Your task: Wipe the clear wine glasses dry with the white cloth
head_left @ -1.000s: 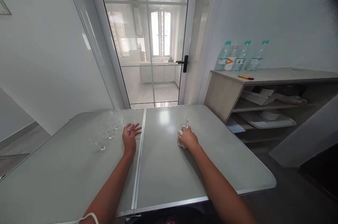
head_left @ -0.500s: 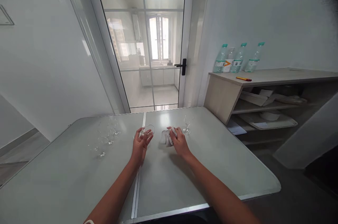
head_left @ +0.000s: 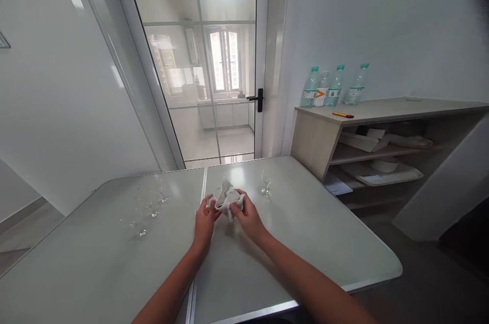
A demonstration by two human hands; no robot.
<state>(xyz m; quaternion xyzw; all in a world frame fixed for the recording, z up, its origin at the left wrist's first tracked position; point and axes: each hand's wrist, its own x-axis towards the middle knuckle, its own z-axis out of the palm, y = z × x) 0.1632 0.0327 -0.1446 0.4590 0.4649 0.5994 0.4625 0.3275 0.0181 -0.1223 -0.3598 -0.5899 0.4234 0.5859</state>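
Note:
My left hand (head_left: 205, 216) is closed around a clear stemmed glass (head_left: 217, 193), held above the table; much of the glass is covered. A whitish cloth (head_left: 229, 199) is gripped in my right hand (head_left: 246, 214) and pressed against the glass, bunched over its rim side. Right of the hands, one stemmed glass (head_left: 266, 190) stands upright on its foot. Several more clear stemmed glasses (head_left: 154, 212) stand grouped on the left half of the table.
The pale table (head_left: 305, 242) has a metal seam down its middle. Behind it is a glass door (head_left: 214, 135). To the right, a wooden shelf unit (head_left: 313, 133) carries plastic bottles (head_left: 333, 87) and a yellow-red cutter-like object (head_left: 343, 115).
My right hand has moved left with the cloth, bringing it onto the glass in my left hand. The camera view has shifted slightly right.

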